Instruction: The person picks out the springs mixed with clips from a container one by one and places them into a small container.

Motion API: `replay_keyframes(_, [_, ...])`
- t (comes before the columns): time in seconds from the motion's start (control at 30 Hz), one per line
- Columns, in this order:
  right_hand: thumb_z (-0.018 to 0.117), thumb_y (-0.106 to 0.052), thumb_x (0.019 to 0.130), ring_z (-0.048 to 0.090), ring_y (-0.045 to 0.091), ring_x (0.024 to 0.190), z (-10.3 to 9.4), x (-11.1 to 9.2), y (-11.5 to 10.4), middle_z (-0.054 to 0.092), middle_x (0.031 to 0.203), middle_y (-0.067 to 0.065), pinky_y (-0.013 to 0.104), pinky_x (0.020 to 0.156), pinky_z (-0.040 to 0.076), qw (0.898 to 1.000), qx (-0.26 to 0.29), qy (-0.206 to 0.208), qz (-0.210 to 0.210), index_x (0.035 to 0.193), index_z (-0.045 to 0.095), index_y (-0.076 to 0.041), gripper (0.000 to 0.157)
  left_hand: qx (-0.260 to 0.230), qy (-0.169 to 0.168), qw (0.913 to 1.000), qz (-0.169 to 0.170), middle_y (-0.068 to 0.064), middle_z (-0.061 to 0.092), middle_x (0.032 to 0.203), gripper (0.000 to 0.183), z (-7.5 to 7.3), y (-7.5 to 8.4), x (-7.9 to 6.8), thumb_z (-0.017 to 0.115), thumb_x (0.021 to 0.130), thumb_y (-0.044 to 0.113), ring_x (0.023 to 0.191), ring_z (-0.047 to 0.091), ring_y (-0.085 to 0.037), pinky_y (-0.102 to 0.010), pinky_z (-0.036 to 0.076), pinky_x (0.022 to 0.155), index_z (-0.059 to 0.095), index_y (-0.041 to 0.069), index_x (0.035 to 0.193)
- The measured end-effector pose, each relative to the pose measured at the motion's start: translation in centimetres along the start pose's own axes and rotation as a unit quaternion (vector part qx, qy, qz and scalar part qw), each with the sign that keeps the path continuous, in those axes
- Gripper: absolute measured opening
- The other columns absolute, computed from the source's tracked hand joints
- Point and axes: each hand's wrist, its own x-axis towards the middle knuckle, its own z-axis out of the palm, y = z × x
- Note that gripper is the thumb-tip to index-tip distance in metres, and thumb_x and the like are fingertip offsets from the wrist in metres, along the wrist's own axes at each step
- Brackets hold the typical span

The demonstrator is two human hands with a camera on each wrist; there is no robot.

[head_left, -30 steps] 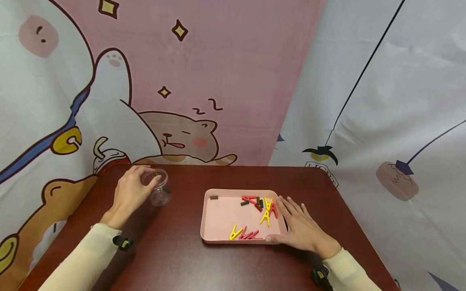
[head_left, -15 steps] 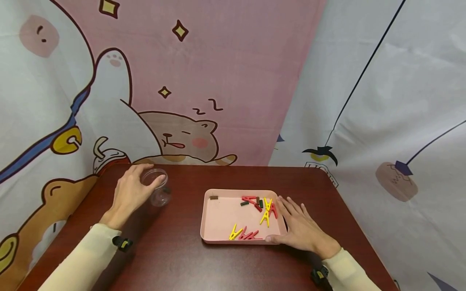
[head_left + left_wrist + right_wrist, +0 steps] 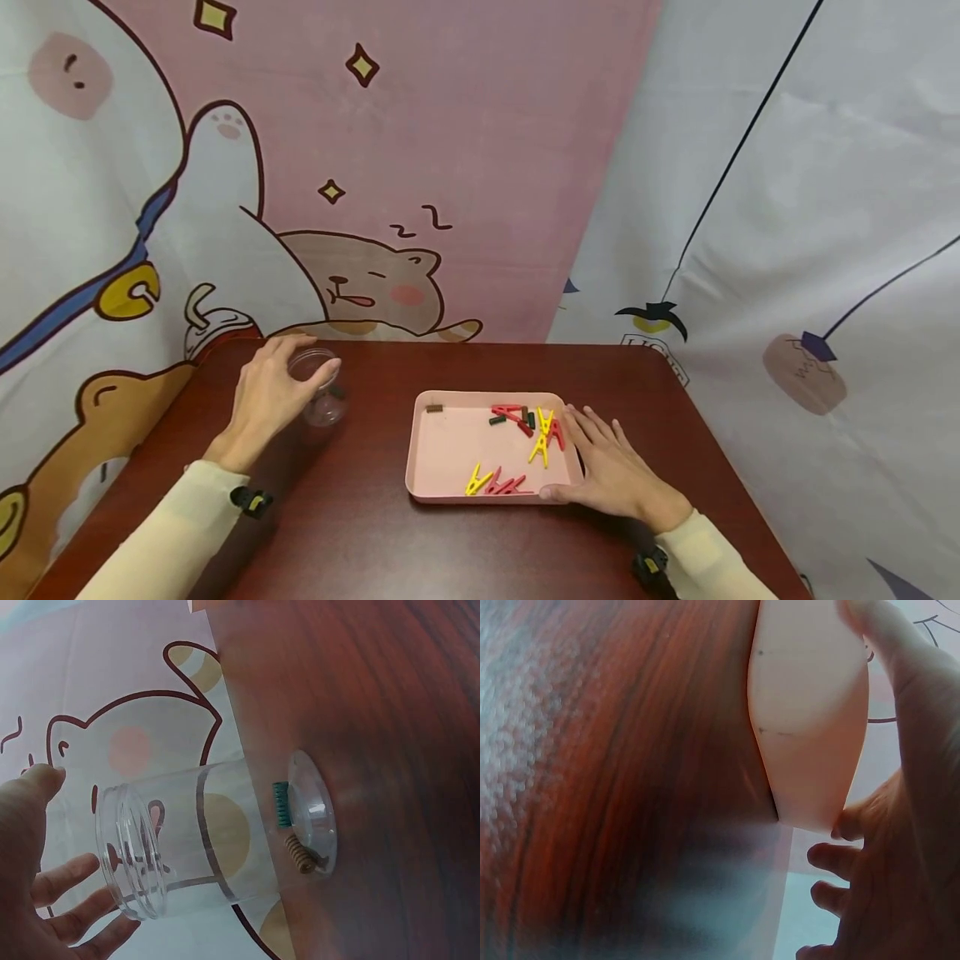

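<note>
A clear jar (image 3: pixel 324 400) stands upright at the table's left, its mouth uncovered. Through its wall, a green spring (image 3: pixel 281 804) and a brown spring (image 3: pixel 299 853) show at the bottom. My left hand (image 3: pixel 262 400) spreads about the jar's rim, fingers loosely bent beside it and the thumb apart from the glass-like wall. My right hand (image 3: pixel 618 475) rests with spread fingers at the right end of a pink tray (image 3: pixel 450 446), thumb at the near corner. In the tray lie yellow clips (image 3: pixel 540 442), red clips (image 3: pixel 504 483), and several small springs (image 3: pixel 498 420).
The dark brown table (image 3: pixel 390 550) reaches back to a cartoon-printed cloth (image 3: pixel 480 167). Bare tabletop lies between jar and tray. A lone brown spring (image 3: pixel 434 408) sits in the tray's far left corner.
The head view has shifted slightly, so the scene sits a little further left. Both hands, the jar and the tray otherwise keep their places.
</note>
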Motion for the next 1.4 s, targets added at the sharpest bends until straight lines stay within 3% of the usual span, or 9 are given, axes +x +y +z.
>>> replay_keyframes(0.27, [0.072,-0.098,0.085,0.029,0.049,0.179,-0.1,0.0,0.0,0.032,0.193,0.017,0.085,0.139,0.02,1.0,0.005,-0.007,0.003,0.186,0.027,-0.01,0.141,-0.002,0.029,0.999,0.034,-0.024,0.074,0.152,0.063,0.5,1.2,0.5,0.091,0.099,0.052,0.138,0.069,-0.053,-0.076,0.054,0.112,0.078,0.01,0.144])
replay_keyframes(0.5, [0.071,-0.099,0.084,0.028,0.049,0.179,0.1,0.3,-0.2,0.032,0.193,0.015,0.085,0.139,0.019,1.0,0.002,-0.015,0.012,0.186,0.027,-0.011,0.142,0.001,0.042,0.9962,0.076,-0.019,0.078,0.146,0.064,0.6,3.1,0.9,0.097,0.092,0.049,0.141,0.069,-0.049,-0.078,0.045,0.121,0.08,0.012,0.14])
replay_keyframes(0.77, [0.073,-0.097,0.085,0.027,0.049,0.179,0.0,0.1,-0.2,0.032,0.193,0.016,0.085,0.139,0.019,1.0,0.006,-0.011,0.015,0.186,0.027,-0.012,0.141,0.008,0.029,0.9938,0.107,-0.018,0.077,0.149,0.061,1.5,4.6,0.4,0.097,0.092,0.05,0.141,0.068,-0.048,-0.077,0.044,0.121,0.081,0.013,0.137])
replay_keyframes(0.87, [0.073,-0.097,0.085,0.028,0.05,0.179,-0.1,0.0,-0.2,0.033,0.193,0.016,0.085,0.139,0.019,1.0,0.005,-0.007,0.012,0.186,0.027,-0.011,0.14,0.008,0.028,0.9915,0.127,-0.018,0.077,0.149,0.059,1.9,5.2,0.3,0.098,0.09,0.048,0.132,0.071,-0.046,-0.078,0.045,0.12,0.082,0.013,0.134])
replay_keyframes(1.2, [0.073,-0.097,0.085,0.029,0.05,0.178,-0.1,-0.1,0.1,0.034,0.192,0.017,0.085,0.139,0.019,1.0,0.005,-0.003,0.008,0.185,0.03,-0.009,0.14,0.011,0.014,0.9786,0.205,-0.015,0.079,0.146,0.057,3.1,6.7,0.1,0.101,0.089,0.046,0.129,0.075,-0.043,-0.078,0.049,0.12,0.084,0.012,0.13])
replay_keyframes(1.4, [0.074,-0.096,0.084,0.03,0.051,0.178,-0.1,0.1,-0.1,0.035,0.191,0.017,0.086,0.138,0.02,1.0,0.008,-0.004,0.01,0.185,0.031,-0.01,0.139,0.029,-0.031,0.9735,0.225,-0.014,0.076,0.152,0.054,3.5,7.6,0.2,0.098,0.093,0.047,0.144,0.071,-0.042,-0.078,0.045,0.128,0.083,0.015,0.133])
